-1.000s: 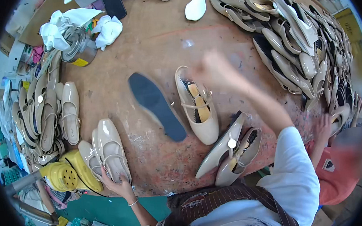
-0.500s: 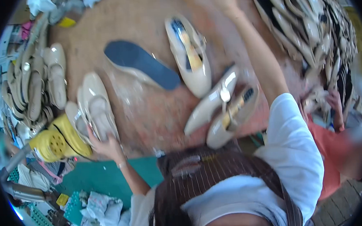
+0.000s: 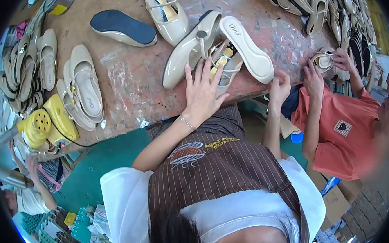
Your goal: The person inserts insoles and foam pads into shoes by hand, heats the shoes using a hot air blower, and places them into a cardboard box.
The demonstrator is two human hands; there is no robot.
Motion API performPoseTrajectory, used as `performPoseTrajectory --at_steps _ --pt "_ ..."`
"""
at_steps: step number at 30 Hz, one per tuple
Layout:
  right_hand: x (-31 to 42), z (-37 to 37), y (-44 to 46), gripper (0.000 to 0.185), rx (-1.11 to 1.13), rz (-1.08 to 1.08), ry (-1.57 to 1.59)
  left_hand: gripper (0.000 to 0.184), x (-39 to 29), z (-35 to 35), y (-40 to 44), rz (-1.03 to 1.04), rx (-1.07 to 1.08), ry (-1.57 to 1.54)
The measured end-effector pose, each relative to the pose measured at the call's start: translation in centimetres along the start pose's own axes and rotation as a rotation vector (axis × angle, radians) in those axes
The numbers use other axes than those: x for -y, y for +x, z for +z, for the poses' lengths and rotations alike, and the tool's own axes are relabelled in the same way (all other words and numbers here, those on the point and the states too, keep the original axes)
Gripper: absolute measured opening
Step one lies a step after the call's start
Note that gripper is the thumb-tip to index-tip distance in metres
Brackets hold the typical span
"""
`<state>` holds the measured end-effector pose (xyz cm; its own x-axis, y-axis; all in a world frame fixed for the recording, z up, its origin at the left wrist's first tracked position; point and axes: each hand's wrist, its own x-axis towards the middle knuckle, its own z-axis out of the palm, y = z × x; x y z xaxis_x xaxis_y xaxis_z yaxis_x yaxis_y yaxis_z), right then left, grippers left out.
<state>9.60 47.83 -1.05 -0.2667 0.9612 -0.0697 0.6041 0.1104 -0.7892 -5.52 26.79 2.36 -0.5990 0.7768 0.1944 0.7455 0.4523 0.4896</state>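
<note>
My left hand is open, its spread fingers touching a beige shoe lying on its side and the strap shoe beside it. Black and yellow printing shows inside that strap shoe. A cream insole with a printed brand lies slanted over its right side. At the insole's rounded lower end, my right hand has its fingers curled closed, seemingly pinching the edge; the contact is partly hidden. Farther off are another strap shoe and an overturned shoe with a dark sole.
Finished-looking flats stand at left beside a yellow device with a cable. More shoes are piled behind. Shoe uppers crowd the right edge. A co-worker in an orange shirt handles a shoe at right.
My left hand left the pair of flats at left and came to the middle shoes. My right hand drew back from the table's far side; the insole now lies over the strap shoe.
</note>
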Motion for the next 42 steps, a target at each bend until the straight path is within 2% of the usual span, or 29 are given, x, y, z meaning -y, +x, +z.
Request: performPoseTrajectory --at_steps 2,3,5,7,11,13,15,16,17,18,19,20,21,25,27,28,30,31,35,36,40,41,42 --pt "2.1 1.1 -0.1 0.03 -0.126 -0.356 -0.17 0.064 -0.3 0.9 -0.6 -0.014 0.014 0.006" --pt "2.2 1.9 0.6 0.041 -0.059 -0.512 -0.132 0.066 -0.3 1.1 -0.7 -0.01 -0.009 0.004" --pt "4.7 3.9 0.6 0.05 0.069 -0.662 -0.163 0.063 0.5 0.5 -1.0 0.026 -0.002 0.08" --pt "6.7 5.4 -0.2 0.046 0.308 -0.53 -0.177 0.062 2.6 -1.4 -0.4 0.107 -0.017 0.158" --pt "7.6 5.5 -1.3 0.043 0.447 -0.537 -0.16 0.063 8.8 -5.3 1.1 0.184 -0.046 0.485" --pt "8.6 4.3 -2.7 0.038 0.512 -0.326 -0.006 0.062 12.2 -6.5 1.8 0.207 -0.075 0.575" --pt "8.9 3.0 -3.9 0.033 0.574 -0.106 0.143 0.058 14.6 -7.2 1.8 0.053 -0.24 0.667" --pt "8.4 2.8 -4.1 0.033 0.577 -0.077 0.276 0.058 14.1 -7.3 1.7 0.053 -0.245 0.677" --pt "7.6 2.4 -4.3 0.033 0.577 -0.041 0.405 0.056 12.3 -6.9 1.4 -0.096 -0.338 0.577" --pt "7.4 1.9 -4.7 0.033 0.579 -0.037 0.406 0.054 9.9 -6.3 0.9 -0.245 -0.425 0.47" --pt "7.4 1.4 -5.0 0.035 0.589 0.05 0.566 0.053 8.0 -5.8 0.6 -0.393 -0.511 0.359" --pt "7.7 1.1 -5.3 0.037 0.599 0.135 0.726 0.052 8.0 -5.6 0.6 -0.47 -0.557 0.303" --pt "8.2 1.0 -5.6 0.037 0.603 0.131 0.725 0.051 8.0 -5.4 0.5 -0.545 -0.605 0.245" --pt "10.0 0.6 -7.0 0.043 0.744 0.259 0.978 0.049 11.4 -1.4 -2.5 -0.689 -0.505 -0.192" --pt "10.0 1.2 -7.1 0.045 0.754 0.237 0.974 0.05 12.9 -2.0 -4.1 -0.571 -0.567 -0.265" --pt "10.0 1.5 -7.2 0.047 0.755 0.218 0.98 0.05 13.6 -3.1 -5.4 -0.585 -0.566 -0.261" --pt "9.8 2.0 -7.2 0.052 0.752 0.185 0.989 0.048 14.8 -5.8 -8.0 -0.549 -0.437 -0.612" --pt "9.5 2.2 -7.0 0.052 0.761 0.194 0.979 0.048 15.1 -6.8 -8.2 -0.565 -0.437 -0.613" --pt "7.5 3.6 -6.9 0.043 0.844 0.198 0.701 0.042 16.1 -10.3 -9.6 -0.397 -0.021 -0.291" --pt "7.5 4.0 -7.2 0.043 0.855 0.205 0.691 0.042 16.3 -10.1 -10.0 -0.412 -0.02 -0.295" --pt "11.7 5.2 -10.1 0.028 0.74 -0.758 0.089 0.035 16.7 -8.3 -9.3 -0.343 -0.29 -0.308" --pt "11.7 5.4 -10.3 0.028 0.738 -0.754 0.087 0.035 16.6 -8.4 -9.4 -0.342 -0.286 -0.311" --pt "11.8 5.6 -10.4 0.027 0.733 -0.831 0.008 0.035 16.0 -8.6 -10.0 -0.435 -0.322 -0.234"
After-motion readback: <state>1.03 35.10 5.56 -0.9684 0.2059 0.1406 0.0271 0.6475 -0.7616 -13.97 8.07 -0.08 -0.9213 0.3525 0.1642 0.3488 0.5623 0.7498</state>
